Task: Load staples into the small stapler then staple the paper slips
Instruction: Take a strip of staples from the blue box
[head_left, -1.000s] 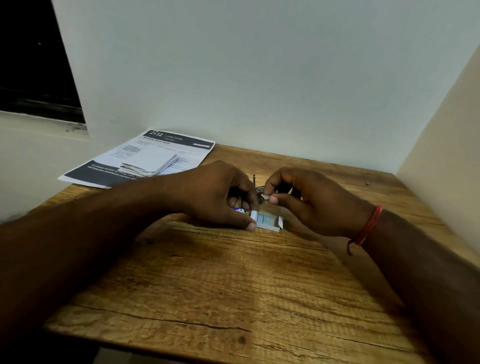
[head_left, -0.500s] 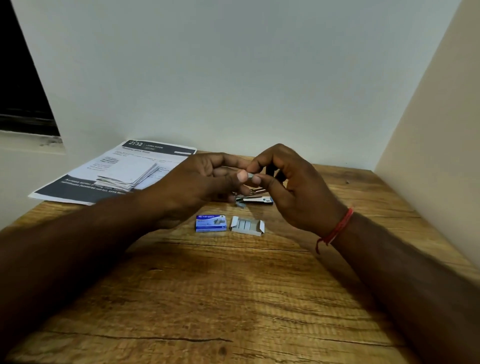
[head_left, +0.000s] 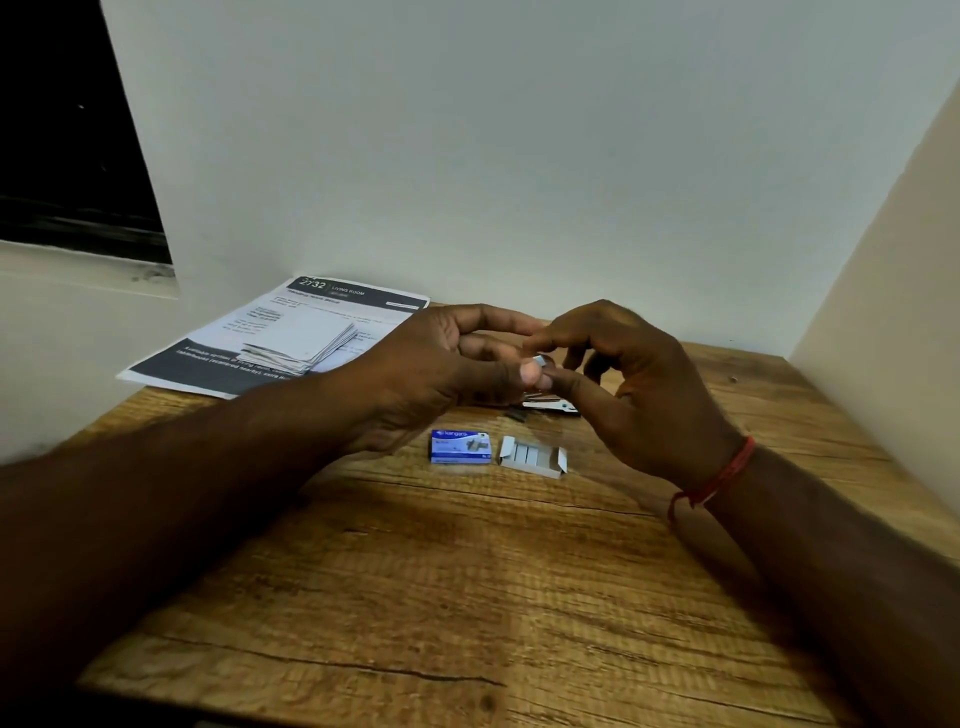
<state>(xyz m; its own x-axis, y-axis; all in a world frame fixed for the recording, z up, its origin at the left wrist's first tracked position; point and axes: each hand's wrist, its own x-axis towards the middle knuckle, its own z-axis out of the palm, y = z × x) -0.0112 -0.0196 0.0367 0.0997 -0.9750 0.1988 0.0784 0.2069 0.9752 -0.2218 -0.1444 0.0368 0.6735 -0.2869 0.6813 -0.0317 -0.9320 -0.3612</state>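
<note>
- Worktop (head_left: 467, 597): busy wood grain with a crack running near the front. A dropped staple piece is likely going to be hard to spot on it.
- Blue box (head_left: 461, 446) and staple tray (head_left: 532, 456) are lying side by side just below the hands, with the tray open and its strips showing. A wrist coming down could be knocking the tray and scattering them.
- Left hand (head_left: 441, 364) and right hand (head_left: 639, 384) are hovering above the worktop with fingertips meeting. Both are pinching one small staple strip (head_left: 540, 362) between thumb and fingers, the other fingers loosely curled.
- Risk: squeezing from both sides could be snapping or bending the strip. It is tiny and mostly covered, so it could also be slipping out.
- Stapler (head_left: 551, 406) is lying on the worktop just behind the hands, mostly hidden; cannot tell if its channel is open. No hand is steadying it, so it may be sliding away when the strip goes in. A crooked or flipped strip would be jamming it.
- Paper slips (head_left: 306, 345) are sitting far left on a printed sheet (head_left: 358, 301), well apart from the hands. The stack is fanning loose, so the edges risk being stapled misaligned.
</note>
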